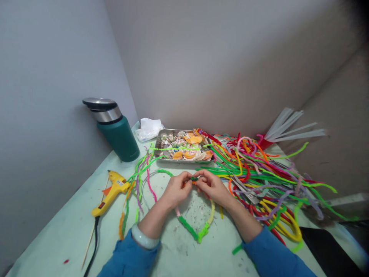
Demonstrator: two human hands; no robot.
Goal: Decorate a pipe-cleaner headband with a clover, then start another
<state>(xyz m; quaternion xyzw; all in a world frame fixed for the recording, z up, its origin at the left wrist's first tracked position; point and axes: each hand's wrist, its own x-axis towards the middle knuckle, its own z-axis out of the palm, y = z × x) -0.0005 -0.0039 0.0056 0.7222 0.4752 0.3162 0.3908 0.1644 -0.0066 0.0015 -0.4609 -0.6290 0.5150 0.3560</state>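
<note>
Near the middle of the table, my left hand (180, 188) and my right hand (211, 185) meet with their fingertips pinched together. Between them is a dark green pipe cleaner (195, 179), with a bit of orange just below it. Both hands are closed on this piece; its ends are hidden by the fingers. Under and between my wrists lies a loop of pipe cleaners (188, 227) in pink, green and yellow, coming to a point towards me. Whether the held piece joins this loop cannot be made out.
A metal tray (184, 162) of shells stands behind my hands. On the left are a yellow glue gun (111, 194), a teal bottle (120, 140) and loose pipe cleaners (140, 181). Scissors (245, 189) lie on a tangled pipe cleaner heap (276, 181) at right, with glue sticks (284, 125) behind.
</note>
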